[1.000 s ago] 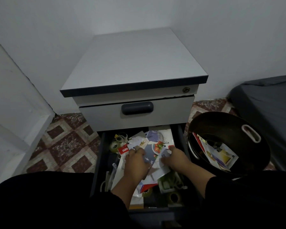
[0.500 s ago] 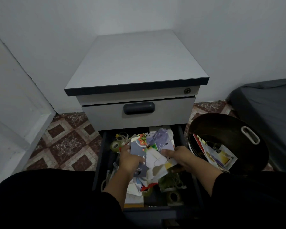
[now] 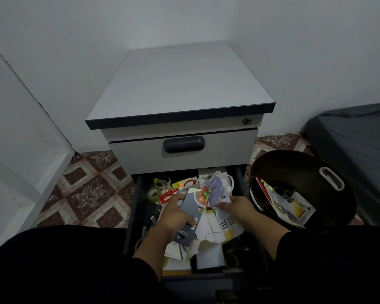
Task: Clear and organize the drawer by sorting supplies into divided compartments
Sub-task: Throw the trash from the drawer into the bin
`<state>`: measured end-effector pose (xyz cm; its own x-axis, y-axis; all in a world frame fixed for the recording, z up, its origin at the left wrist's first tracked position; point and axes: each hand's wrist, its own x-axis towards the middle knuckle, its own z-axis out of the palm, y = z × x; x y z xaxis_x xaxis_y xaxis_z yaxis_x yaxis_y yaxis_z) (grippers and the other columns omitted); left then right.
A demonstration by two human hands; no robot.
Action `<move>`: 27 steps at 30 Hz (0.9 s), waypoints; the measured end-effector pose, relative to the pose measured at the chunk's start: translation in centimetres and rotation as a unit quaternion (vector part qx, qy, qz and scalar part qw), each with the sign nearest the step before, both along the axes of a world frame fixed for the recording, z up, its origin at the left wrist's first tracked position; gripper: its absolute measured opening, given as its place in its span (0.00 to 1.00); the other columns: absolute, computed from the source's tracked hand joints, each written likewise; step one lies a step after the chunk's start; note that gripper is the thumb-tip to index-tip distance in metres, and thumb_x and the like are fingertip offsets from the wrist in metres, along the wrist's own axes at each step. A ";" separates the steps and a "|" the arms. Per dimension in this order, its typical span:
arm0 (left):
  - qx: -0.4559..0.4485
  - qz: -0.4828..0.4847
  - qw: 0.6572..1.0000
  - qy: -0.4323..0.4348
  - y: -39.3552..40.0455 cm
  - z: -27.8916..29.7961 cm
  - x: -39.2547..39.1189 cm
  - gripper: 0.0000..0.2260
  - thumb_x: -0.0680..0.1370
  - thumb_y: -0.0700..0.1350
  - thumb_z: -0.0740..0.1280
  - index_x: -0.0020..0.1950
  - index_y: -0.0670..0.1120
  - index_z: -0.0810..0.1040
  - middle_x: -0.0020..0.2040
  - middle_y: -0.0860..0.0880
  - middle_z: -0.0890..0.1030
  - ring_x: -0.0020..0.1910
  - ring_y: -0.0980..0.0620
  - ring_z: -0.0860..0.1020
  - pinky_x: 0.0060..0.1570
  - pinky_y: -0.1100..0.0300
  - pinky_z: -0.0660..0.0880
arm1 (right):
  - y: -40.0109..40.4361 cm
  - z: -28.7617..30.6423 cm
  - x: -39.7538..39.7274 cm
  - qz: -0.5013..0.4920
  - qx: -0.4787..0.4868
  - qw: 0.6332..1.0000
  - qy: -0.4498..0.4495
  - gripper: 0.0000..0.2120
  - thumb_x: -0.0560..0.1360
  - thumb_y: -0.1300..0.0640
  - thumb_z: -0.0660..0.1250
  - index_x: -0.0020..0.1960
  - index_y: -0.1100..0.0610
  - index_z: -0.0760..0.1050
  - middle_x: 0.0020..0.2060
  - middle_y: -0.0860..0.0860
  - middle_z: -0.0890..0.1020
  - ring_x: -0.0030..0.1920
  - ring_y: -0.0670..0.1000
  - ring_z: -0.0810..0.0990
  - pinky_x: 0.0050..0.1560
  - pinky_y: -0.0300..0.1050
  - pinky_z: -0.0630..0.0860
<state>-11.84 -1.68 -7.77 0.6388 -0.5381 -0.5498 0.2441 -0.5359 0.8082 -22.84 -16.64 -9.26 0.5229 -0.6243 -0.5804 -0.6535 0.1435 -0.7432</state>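
Observation:
The lower drawer of a grey cabinet stands pulled out and cluttered. Both hands hold one bundle of cards and packaging raised above it. My left hand grips the left side, thumb on a grey card printed "SPOON". My right hand grips the right side, near a white card with a barcode and a crumpled clear and purple wrapper. Tape rolls lie at the drawer's back left. More papers lie beneath the bundle.
A dark round bin with a white handle stands right of the drawer, with discarded packaging inside. The upper drawer is closed. A dark mattress lies at the far right, a white door frame at the left, patterned floor tiles between.
Both hands gathered the loose cards and wrappers from the drawer and lifted them up as one bundle. The camera view shifted slightly.

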 end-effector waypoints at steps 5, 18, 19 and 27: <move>-0.038 0.056 0.997 -0.027 -0.2 0.5 0.5 0.26 0.71 0.28 0.67 0.66 0.46 0.69 0.53 0.43 0.75 0.46 0.45 0.76 0.36 0.60 0.74 | -0.5 0.5 -0.1 -0.021 -0.026 0.999 -0.006 0.05 0.76 0.58 0.67 0.45 0.60 0.77 0.48 0.61 0.82 0.48 0.60 0.81 0.47 0.48 0.76; -0.071 0.163 0.984 -0.005 0.8 2.9 0.9 0.13 0.72 0.30 0.70 0.52 0.39 0.72 0.43 0.42 0.78 0.36 0.44 0.79 0.33 0.56 0.76 | -3.0 4.7 -1.3 -0.002 -0.146 0.989 0.005 0.06 0.78 0.56 0.64 0.50 0.59 0.74 0.40 0.53 0.79 0.41 0.53 0.79 0.38 0.45 0.75; -0.071 0.159 0.985 -0.002 0.8 3.0 0.8 0.08 0.72 0.31 0.69 0.48 0.40 0.74 0.40 0.42 0.79 0.34 0.44 0.79 0.32 0.58 0.75 | -3.2 5.2 -1.5 -0.003 -0.134 0.991 0.005 0.06 0.78 0.57 0.64 0.51 0.59 0.74 0.43 0.54 0.80 0.43 0.55 0.80 0.41 0.47 0.77; -0.078 0.120 0.989 0.036 0.9 3.2 0.2 0.09 0.74 0.32 0.66 0.52 0.40 0.77 0.44 0.40 0.82 0.38 0.42 0.80 0.34 0.57 0.76 | -4.9 9.0 -3.8 0.018 -0.084 0.992 0.089 0.05 0.77 0.61 0.63 0.50 0.62 0.75 0.45 0.59 0.81 0.46 0.57 0.81 0.51 0.51 0.77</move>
<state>-11.61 -0.79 -4.54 0.7207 -0.4578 -0.5206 0.4091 -0.3256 0.8525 -26.62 -21.54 -0.22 0.4456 -0.7027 -0.5546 -0.7792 0.0006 -0.6268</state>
